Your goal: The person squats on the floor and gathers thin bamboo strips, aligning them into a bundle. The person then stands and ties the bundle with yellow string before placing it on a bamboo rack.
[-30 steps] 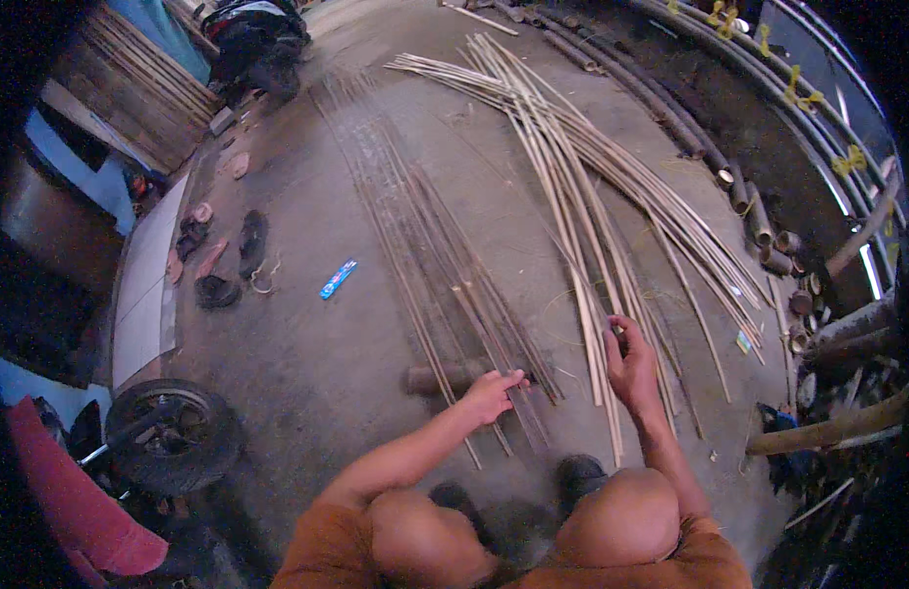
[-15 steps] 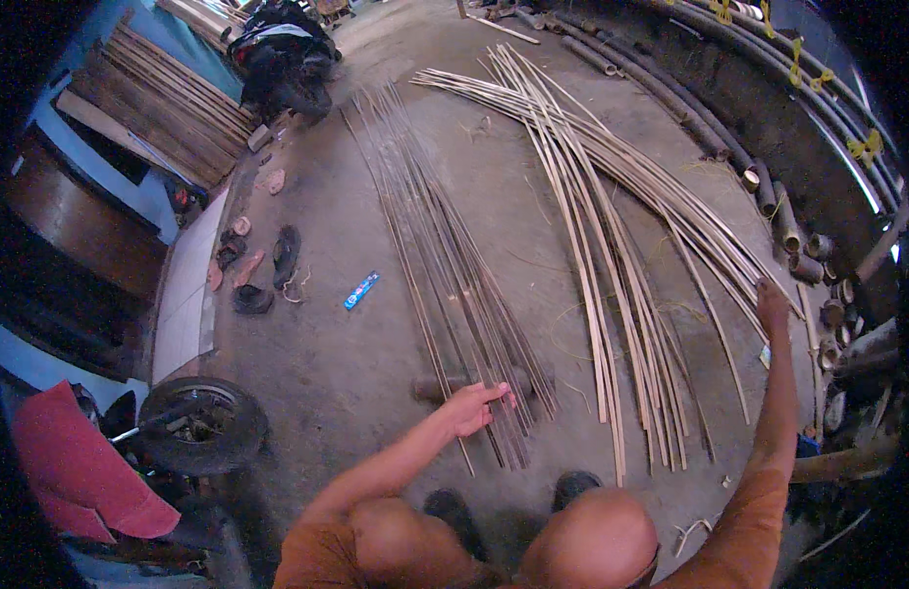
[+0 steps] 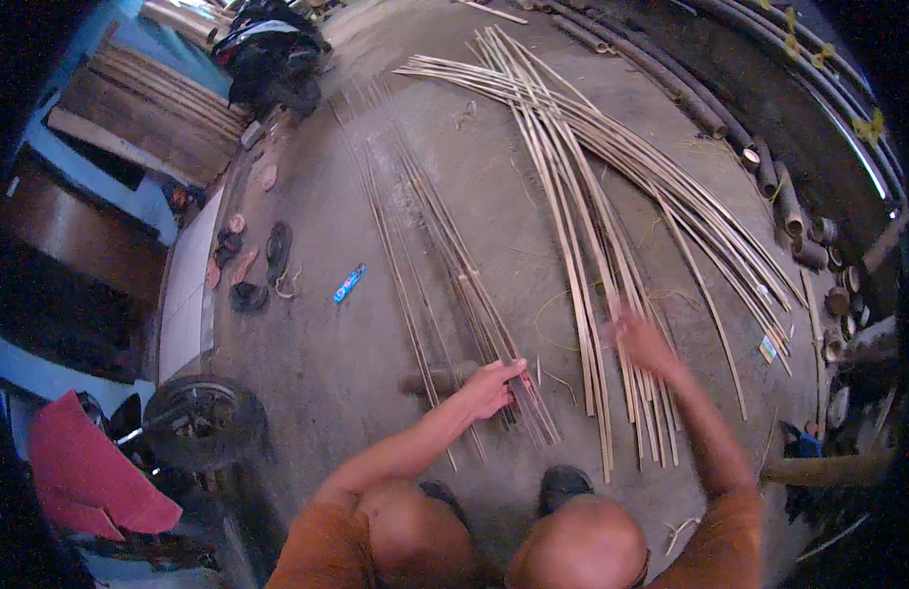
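Note:
Long, dark bamboo strips (image 3: pixel 471 285) run away from me over the floor, their near ends by my left hand (image 3: pixel 494 387). That hand is closed round some of them, thumb on top; a few others lie loose to its left. Beneath these strips is a short bamboo tube (image 3: pixel 430 379). My right hand (image 3: pixel 643 344), smeared by motion, is over a bundle of pale bamboo strips (image 3: pixel 573 245) on the right. Whether its fingers grip any strip cannot be made out. A second pale bundle (image 3: pixel 690 218) crosses the first one at its far part.
A small blue packet (image 3: pixel 349 283) and sandals (image 3: pixel 278 252) lie to the left. A wheel (image 3: pixel 207 417) and a red panel (image 3: pixel 96 466) are near left; a motorbike (image 3: pixel 270 54) stands far left. Bamboo poles (image 3: pixel 661 79) and cut tubes (image 3: pixel 810 253) line the right side.
My left hand has shifted right with dark strips in it, drawing them into a tighter bunch. My right hand has come left from the far right bundle's near end to the middle bundle.

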The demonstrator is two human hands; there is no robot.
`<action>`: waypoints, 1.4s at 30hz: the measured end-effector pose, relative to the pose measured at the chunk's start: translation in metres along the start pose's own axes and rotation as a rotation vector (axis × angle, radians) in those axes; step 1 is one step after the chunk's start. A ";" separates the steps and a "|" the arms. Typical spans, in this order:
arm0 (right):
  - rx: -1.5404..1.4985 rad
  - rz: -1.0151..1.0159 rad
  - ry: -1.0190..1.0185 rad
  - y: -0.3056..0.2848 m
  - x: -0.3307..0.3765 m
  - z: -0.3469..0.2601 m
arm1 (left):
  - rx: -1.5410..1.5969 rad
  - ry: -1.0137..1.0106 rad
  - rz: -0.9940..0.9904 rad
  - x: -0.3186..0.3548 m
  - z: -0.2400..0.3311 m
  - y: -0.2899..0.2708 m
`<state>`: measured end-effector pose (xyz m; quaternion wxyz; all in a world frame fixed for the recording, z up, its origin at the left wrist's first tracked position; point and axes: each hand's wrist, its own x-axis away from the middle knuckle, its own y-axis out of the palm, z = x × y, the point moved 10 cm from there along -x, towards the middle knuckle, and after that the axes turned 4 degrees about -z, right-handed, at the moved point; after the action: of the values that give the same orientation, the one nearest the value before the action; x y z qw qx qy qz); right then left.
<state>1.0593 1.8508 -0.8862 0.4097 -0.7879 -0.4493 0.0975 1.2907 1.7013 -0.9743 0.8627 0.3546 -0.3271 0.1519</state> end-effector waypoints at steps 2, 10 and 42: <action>-0.467 -0.383 -0.181 0.075 0.049 -0.092 | -0.010 -0.002 0.024 -0.003 0.003 0.007; -0.675 0.373 -0.032 0.022 0.078 -0.128 | -0.078 0.024 0.087 0.028 0.013 -0.016; -0.297 0.238 -0.066 0.094 0.066 -0.150 | 0.160 0.068 -0.036 0.035 0.012 -0.040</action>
<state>1.2351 1.7947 -0.8444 0.2595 -0.8836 -0.3758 0.1038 1.3314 1.6657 -0.9648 0.8448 0.4229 -0.2779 0.1739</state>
